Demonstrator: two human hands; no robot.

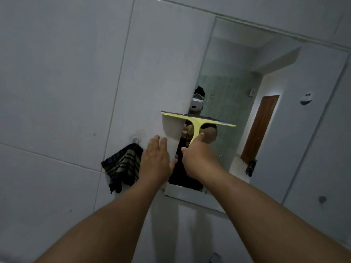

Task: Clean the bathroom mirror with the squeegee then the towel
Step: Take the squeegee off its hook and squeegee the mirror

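Squeegee [195, 122] sits clamped by its handle in your right hand [199, 158], blade lying crosswise over the mirror [275, 103]'s left edge, while your open left hand [155, 160] hovers nearer the hanging towel [121, 166].

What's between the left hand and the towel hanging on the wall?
Nothing visible. The striped towel hangs from a hook on the tile just left of the open left hand; the right hand holds the squeegee.

Home bathroom: white wall tiles [66, 73], wall mirror [284, 130], towel [121, 166] on hook.
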